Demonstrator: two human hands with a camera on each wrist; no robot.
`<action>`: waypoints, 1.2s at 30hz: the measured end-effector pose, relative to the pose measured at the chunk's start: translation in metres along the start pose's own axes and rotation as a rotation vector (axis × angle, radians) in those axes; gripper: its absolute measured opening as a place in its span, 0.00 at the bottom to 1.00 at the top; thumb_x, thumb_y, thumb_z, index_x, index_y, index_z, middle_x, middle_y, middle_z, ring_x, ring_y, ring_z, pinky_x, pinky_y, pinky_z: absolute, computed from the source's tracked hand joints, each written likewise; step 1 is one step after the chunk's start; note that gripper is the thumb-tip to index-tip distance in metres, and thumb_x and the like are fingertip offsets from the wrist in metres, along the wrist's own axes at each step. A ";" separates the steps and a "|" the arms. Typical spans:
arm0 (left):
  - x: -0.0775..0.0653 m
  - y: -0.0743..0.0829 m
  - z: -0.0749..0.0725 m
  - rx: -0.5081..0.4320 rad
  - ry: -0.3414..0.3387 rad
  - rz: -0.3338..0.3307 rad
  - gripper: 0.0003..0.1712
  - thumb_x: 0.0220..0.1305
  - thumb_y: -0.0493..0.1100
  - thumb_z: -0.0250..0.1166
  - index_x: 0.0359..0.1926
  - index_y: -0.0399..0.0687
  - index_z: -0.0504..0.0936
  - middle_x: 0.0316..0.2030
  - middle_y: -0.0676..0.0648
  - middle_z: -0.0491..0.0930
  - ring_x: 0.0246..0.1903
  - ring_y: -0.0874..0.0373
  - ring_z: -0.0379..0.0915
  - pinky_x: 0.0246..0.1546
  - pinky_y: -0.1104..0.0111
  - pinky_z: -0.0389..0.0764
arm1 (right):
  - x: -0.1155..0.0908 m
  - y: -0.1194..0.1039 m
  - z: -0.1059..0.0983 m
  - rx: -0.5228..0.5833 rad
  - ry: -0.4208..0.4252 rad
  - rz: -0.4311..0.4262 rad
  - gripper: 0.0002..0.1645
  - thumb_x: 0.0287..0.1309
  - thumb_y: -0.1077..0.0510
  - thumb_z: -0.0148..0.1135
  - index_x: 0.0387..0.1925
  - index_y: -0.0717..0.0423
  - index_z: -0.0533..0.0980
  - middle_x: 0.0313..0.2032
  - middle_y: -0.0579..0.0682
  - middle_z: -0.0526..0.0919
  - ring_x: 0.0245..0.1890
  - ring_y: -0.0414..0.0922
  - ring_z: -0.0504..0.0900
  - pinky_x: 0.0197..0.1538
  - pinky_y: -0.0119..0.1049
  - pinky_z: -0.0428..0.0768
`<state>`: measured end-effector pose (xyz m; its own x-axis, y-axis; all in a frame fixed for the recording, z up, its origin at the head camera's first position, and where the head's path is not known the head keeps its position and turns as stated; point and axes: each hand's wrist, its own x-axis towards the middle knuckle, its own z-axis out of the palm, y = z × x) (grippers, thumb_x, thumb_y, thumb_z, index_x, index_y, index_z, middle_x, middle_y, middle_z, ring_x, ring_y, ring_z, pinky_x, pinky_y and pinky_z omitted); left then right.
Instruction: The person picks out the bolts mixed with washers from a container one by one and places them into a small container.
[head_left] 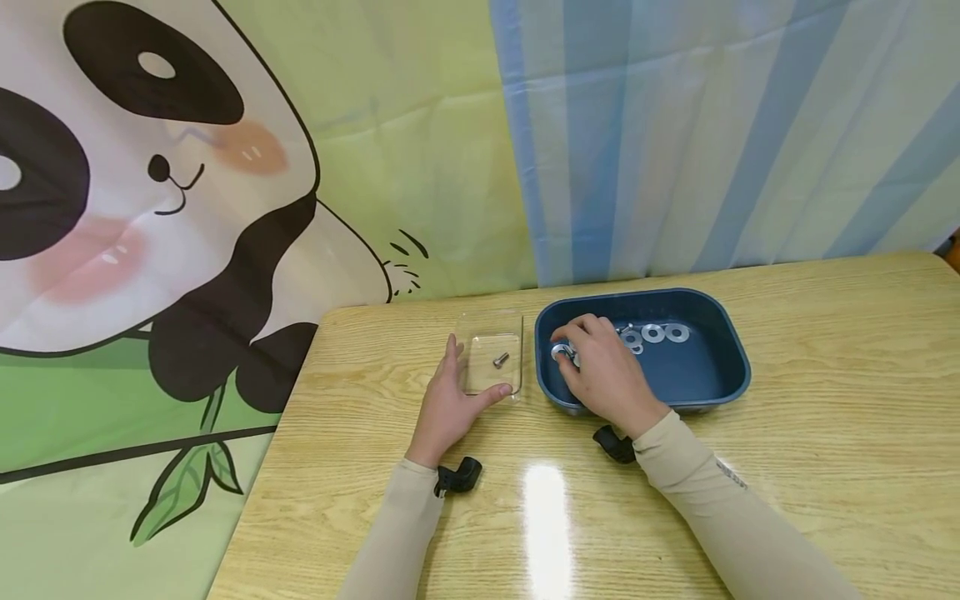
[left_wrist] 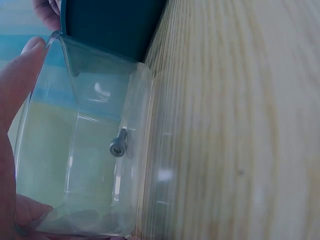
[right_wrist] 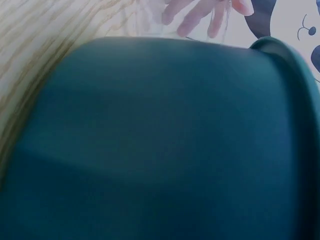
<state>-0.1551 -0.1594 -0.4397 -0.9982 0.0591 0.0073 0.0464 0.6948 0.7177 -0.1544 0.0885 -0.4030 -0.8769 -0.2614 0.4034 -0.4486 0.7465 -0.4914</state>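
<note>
A clear plastic box (head_left: pixel 491 323) stands on the table with one silver bolt (head_left: pixel 501 360) lying inside it. My left hand (head_left: pixel 447 408) holds this box, thumb along its near side and fingers along its left wall. In the left wrist view, the bolt (left_wrist: pixel 119 144) shows its socket head. Inside the left end of a dark blue bin (head_left: pixel 693 392), my right hand (head_left: pixel 606 375) reaches down over silver washers (head_left: pixel 558 351). Its thumb and forefinger are curved, with a gap between their tips; the other fingers are partly hidden. The right wrist view shows mostly the blue bin's wall (right_wrist: pixel 165 115).
More flat washers (head_left: pixel 677 332) and small silver hardware lie along the bin's far side. The bin stands just right of the clear box on the wood-grain table (head_left: pixel 825 375). Behind the table hangs a printed curtain (head_left: pixel 442 167). A black camera mount sits at each wrist.
</note>
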 end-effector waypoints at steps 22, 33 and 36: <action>0.003 -0.001 0.000 -0.005 0.003 -0.002 0.75 0.46 0.77 0.71 0.81 0.55 0.36 0.75 0.49 0.59 0.72 0.46 0.58 0.71 0.45 0.56 | 0.002 0.016 -0.003 -0.026 -0.026 0.077 0.18 0.62 0.61 0.68 0.53 0.61 0.81 0.48 0.61 0.79 0.45 0.56 0.75 0.36 0.47 0.78; 0.001 0.000 0.000 -0.002 -0.001 -0.009 0.77 0.45 0.78 0.71 0.81 0.54 0.36 0.75 0.47 0.59 0.72 0.45 0.58 0.71 0.45 0.56 | 0.002 0.024 -0.008 -0.051 -0.102 0.142 0.21 0.60 0.62 0.69 0.55 0.63 0.80 0.50 0.63 0.79 0.50 0.60 0.75 0.43 0.53 0.81; 0.001 0.000 0.000 -0.001 -0.001 -0.009 0.77 0.45 0.78 0.71 0.81 0.54 0.36 0.75 0.47 0.59 0.72 0.45 0.58 0.71 0.45 0.56 | 0.002 0.026 -0.010 -0.058 -0.118 0.148 0.21 0.60 0.63 0.69 0.55 0.63 0.80 0.50 0.64 0.79 0.50 0.61 0.75 0.44 0.54 0.81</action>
<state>-0.1562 -0.1594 -0.4395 -0.9985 0.0541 0.0001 0.0377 0.6947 0.7183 -0.1663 0.1135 -0.4079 -0.9483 -0.2137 0.2347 -0.3055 0.8154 -0.4917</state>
